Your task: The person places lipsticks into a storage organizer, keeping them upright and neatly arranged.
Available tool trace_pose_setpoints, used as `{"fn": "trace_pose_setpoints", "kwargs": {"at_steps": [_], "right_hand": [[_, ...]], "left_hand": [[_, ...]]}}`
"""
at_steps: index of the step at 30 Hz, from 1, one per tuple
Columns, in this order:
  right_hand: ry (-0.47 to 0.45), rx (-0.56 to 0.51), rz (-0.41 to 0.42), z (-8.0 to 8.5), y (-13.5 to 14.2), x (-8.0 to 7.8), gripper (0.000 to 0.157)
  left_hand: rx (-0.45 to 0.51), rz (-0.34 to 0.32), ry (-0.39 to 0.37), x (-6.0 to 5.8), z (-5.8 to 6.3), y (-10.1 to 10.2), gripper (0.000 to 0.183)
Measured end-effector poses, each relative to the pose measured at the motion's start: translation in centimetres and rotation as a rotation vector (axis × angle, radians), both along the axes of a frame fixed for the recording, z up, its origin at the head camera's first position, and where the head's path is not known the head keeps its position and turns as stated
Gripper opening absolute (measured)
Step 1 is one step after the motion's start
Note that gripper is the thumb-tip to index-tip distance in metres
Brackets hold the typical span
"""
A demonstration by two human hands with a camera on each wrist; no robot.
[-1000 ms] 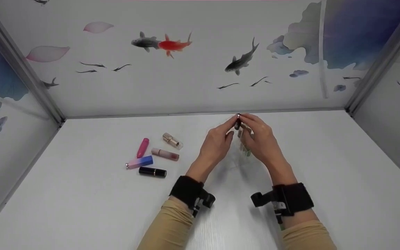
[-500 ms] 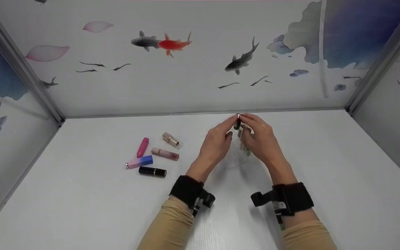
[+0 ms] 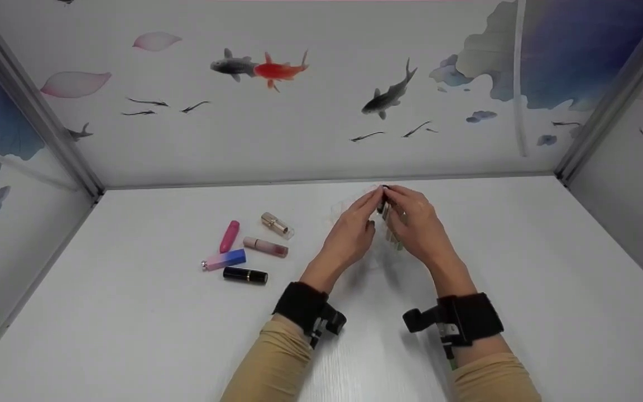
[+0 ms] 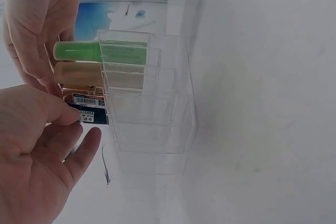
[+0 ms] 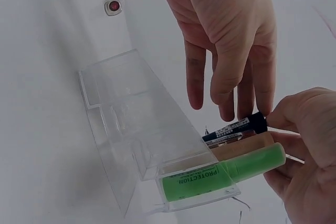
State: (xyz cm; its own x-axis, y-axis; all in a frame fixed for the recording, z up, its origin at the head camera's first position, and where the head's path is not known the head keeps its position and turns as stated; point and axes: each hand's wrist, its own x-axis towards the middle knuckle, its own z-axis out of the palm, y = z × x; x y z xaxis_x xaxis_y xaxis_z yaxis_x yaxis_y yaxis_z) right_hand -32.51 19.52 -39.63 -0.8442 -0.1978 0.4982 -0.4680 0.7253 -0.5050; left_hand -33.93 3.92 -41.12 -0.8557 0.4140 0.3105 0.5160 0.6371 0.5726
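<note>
Near the surface's back edge, the right hand pinches a black lip tube over the clear acrylic organizer; the left hand hovers, fingers relaxed. Misaligned, the tube could catch the slot's rim and tip the light organizer.

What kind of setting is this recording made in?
Probably a purpose-built recording booth, not a home: a plain white tabletop enclosed by panels printed with fish, metal posts at the corners. Lipsticks lie loose, and both hands work at a clear acrylic organizer.
</note>
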Motion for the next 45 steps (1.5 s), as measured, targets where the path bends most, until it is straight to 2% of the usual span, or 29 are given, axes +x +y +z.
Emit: {"fn": "trace_pose_setpoints", "kwargs": {"at_steps": [5, 9, 19, 29, 37, 45], "right_hand": [[-0.004, 0.025, 0.013, -0.1, 0.0, -0.11, 0.04], [-0.011, 0.026, 0.013, -0.18, -0.03, -0.17, 0.04], [-0.089, 0.058, -0.019, -0.19, -0.1, -0.09, 0.044], [-0.069, 0.055, -0.004, -0.25, -0.25, -0.13, 0.044], [-0.075, 0.046, -0.01, -0.31, -0.38, -0.14, 0.046], [-0.043, 0.034, -0.017, 0.21, -0.43, 0.33, 0.045]], "left_hand": [[-0.001, -0.026, -0.031, 0.13, -0.01, -0.1, 0.063], [-0.022, -0.041, -0.027, 0.1, -0.1, -0.14, 0.063], [-0.032, -0.053, -0.085, 0.21, -0.06, -0.09, 0.065], [-0.018, -0.056, -0.096, 0.35, -0.04, -0.14, 0.065], [-0.014, -0.004, -0.108, 0.53, -0.1, -0.23, 0.065], [0.021, 0.045, -0.06, 1.02, 0.44, -0.33, 0.06]]}}
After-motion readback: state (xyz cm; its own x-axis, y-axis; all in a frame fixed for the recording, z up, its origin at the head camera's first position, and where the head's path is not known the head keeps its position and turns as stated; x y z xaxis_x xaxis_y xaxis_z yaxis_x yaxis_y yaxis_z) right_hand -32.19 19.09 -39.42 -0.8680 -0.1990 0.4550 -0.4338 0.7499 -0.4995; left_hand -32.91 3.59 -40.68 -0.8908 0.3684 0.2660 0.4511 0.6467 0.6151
